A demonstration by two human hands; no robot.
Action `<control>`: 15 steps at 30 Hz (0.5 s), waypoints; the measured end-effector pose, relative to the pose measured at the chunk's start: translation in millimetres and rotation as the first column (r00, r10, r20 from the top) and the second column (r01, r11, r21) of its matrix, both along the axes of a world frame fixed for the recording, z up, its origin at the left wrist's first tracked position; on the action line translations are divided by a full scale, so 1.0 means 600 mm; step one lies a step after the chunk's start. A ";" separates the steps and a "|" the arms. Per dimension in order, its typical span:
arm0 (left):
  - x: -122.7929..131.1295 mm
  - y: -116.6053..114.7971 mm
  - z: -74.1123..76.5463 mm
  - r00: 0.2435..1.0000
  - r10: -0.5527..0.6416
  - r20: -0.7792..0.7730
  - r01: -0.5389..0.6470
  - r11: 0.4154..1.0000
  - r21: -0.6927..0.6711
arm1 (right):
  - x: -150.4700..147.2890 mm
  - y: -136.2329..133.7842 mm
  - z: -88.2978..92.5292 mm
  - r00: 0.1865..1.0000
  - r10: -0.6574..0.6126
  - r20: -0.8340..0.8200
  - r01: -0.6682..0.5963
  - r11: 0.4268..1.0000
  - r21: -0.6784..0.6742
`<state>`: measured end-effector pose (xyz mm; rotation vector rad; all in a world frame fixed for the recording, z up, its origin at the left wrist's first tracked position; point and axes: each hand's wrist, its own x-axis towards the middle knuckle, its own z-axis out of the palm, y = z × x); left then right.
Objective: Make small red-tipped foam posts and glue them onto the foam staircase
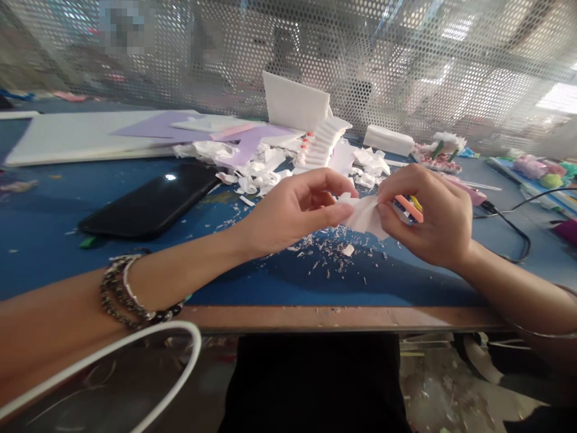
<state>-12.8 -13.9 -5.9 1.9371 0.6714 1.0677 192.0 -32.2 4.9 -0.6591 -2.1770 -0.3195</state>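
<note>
A thin, pleated white piece [367,218], paper or thin foam sheet, is stretched between my two hands above the table. My left hand [300,207] pinches its left end between thumb and fingers. At the other end, my right hand [430,207] grips it with thumb and forefinger. An orange stick-like thing [409,208] and a yellow one show through the gap of my right hand; whether they touch it I cannot tell. Below the hands, small white shreds [333,246] are scattered over the blue tabletop [288,288].
A black phone [151,201] lies left, its light on. White scraps [256,171], white and lilac sheets [153,129] and a stack of white strips [320,144] lie behind. A perforated metal screen [216,60] closes the back. A black cable [518,222] runs right; a white cable [189,337] loops in front.
</note>
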 end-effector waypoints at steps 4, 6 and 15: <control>-0.004 0.002 0.003 0.999 -0.021 0.031 0.021 1.000 0.001 | 0.002 0.000 0.001 1.000 0.003 -0.002 -0.003 1.000 -0.011; -0.004 0.003 0.002 0.999 -0.038 0.028 0.038 0.999 0.000 | 0.001 -0.001 0.001 0.999 0.033 -0.020 -0.034 0.998 -0.047; 0.002 0.005 -0.007 0.999 -0.032 0.009 0.031 0.999 0.035 | -0.015 0.000 -0.009 0.991 0.039 -0.125 -0.075 0.950 -0.302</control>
